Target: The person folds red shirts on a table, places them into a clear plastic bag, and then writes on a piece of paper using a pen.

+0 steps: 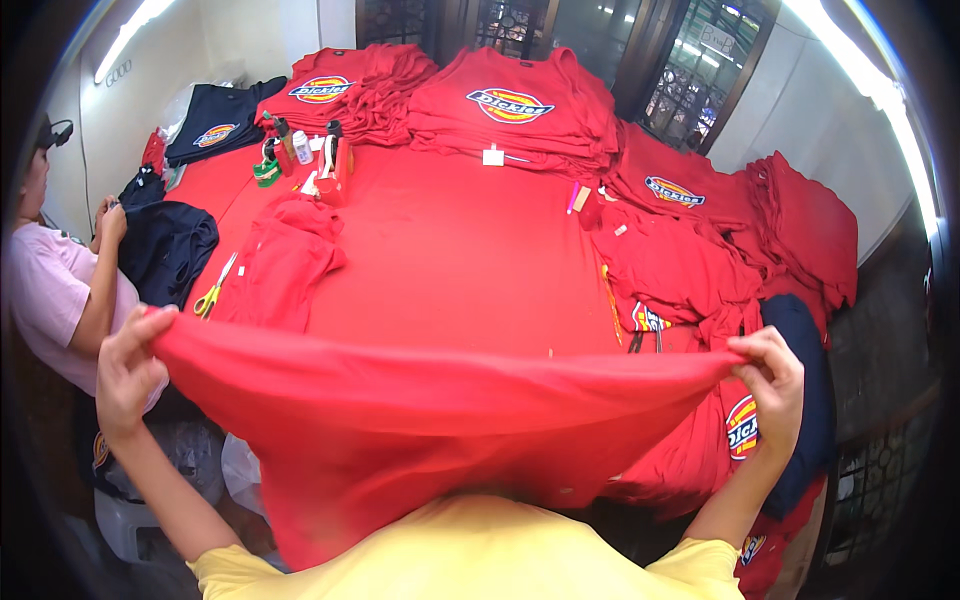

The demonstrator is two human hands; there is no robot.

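A plain red T-shirt [430, 410] is stretched wide in front of my chest, its upper edge pulled nearly straight. My left hand [135, 370] pinches one corner of it, fingers curled closed. The opposite corner is pinched between thumb and fingers of my right hand [770, 380]. The cloth hangs down toward my yellow shirt, hiding the near edge of the table. Beyond it spreads a red-covered table [450, 240]. Just past my left hand lie scissors [212, 290] with yellow handles.
Stacks of printed red shirts [515, 105] line the far side, with more shirts [680, 260] heaped at right. A tape dispenser [333, 170] and small bottles [302, 147] stand far left. At left a person in pink [70, 290] handles dark cloth [165, 250].
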